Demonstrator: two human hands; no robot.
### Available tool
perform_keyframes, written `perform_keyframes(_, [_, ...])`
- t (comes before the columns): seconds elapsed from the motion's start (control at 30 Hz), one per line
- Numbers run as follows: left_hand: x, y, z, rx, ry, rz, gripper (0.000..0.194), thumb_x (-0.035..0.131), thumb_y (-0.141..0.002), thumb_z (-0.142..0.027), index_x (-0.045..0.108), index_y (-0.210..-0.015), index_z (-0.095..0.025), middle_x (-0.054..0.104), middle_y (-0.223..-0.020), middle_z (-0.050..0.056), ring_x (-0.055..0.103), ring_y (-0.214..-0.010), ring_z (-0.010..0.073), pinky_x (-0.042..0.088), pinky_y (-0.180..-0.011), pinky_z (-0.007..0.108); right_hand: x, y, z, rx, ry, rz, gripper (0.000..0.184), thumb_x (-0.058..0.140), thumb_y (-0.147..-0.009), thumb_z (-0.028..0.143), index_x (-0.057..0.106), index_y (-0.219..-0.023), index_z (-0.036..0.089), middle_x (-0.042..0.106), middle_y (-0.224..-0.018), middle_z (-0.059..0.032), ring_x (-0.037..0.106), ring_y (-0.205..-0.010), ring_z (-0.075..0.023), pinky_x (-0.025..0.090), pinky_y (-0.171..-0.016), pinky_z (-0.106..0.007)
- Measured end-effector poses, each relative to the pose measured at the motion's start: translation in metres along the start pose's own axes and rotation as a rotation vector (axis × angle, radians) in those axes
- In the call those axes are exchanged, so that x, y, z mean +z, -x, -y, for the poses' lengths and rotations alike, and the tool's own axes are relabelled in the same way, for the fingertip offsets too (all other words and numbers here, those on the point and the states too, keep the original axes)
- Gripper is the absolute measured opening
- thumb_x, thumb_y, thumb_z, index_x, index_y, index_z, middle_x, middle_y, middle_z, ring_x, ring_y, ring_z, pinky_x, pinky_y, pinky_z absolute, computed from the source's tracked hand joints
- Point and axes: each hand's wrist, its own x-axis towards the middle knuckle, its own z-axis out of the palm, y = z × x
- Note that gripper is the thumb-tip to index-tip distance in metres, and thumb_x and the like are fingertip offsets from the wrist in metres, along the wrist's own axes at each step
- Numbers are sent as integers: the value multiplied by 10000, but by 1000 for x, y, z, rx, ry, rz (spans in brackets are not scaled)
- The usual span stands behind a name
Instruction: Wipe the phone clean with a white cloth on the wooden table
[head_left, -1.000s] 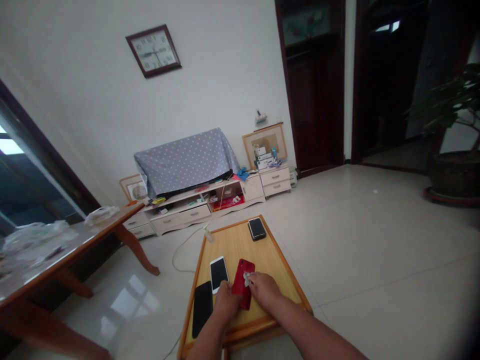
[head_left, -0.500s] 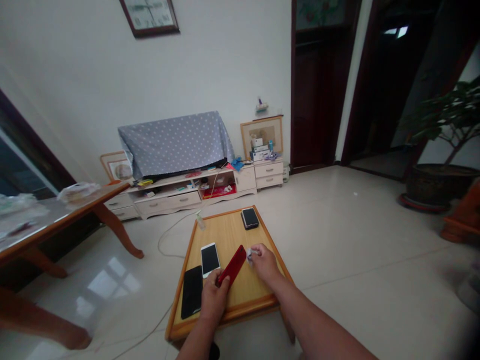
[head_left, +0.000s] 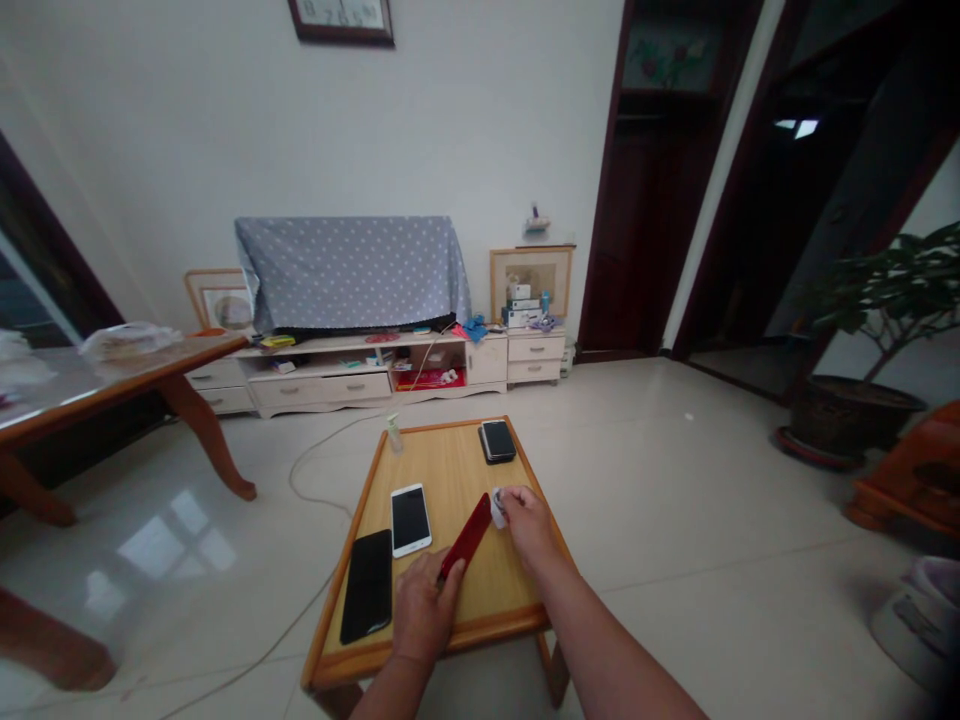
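Note:
My left hand (head_left: 424,607) is closed around the lower end of a red phone (head_left: 466,537), which is tilted above the small wooden table (head_left: 450,465). In the fingers of my right hand (head_left: 526,520) is a small white tissue (head_left: 498,511), close to the phone's upper end; whether it touches the phone I cannot tell. Left of my hands lies a white phone (head_left: 410,520) with a dark screen. A larger black phone (head_left: 367,586) rests beside it, nearer the table's left edge.
At the table's far right corner sits a stack of phones (head_left: 497,441). A small clear pump bottle (head_left: 394,433) stands at the far left corner. A cable (head_left: 296,480) runs over the floor. Beyond are a low white cabinet (head_left: 322,390) and a larger wooden table (head_left: 180,365).
The view has shifted and levelled. The red phone is turned more edge-on in my left hand, and my right hand still holds the tissue by its upper end.

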Motion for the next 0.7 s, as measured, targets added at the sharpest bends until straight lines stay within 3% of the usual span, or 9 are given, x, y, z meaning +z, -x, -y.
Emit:
perform_keyframes(0.2, [-4,3,-3,67,-198,50,352,472,-990,-465,691,-1186,-271,700,-927,63,653,-896,228,466,-795,353,9,-2,0,29,29,-19,360,724,-713,531,617,-715,187,635,-668,-19,561,-617,-174,424,-571,-267])
perform_keyframes(0.47, [-7,2,-8,45,-200,68,374,419,-1012,-433,698,-1200,-268,693,-908,64,657,-857,206,468,-784,336,16,10,-12,16,133,-8,315,714,-721,478,550,-697,210,559,-613,25,503,-575,-156,364,-527,-255])
perform_keyframes(0.57, [-8,2,-7,47,-164,62,361,433,-1001,-408,706,-1182,-258,707,-913,70,666,-875,211,483,-797,338,26,32,-15,-33,224,64,265,735,-692,413,564,-703,211,563,-622,37,512,-602,-155,354,-550,-248])
perform_keyframes(0.7, [-8,2,-2,39,-137,54,319,471,-973,-360,722,-1123,-233,726,-1006,92,675,-976,239,503,-853,359,38,60,-17,-132,411,254,193,705,-739,376,595,-759,219,575,-641,40,517,-606,-154,338,-559,-246])
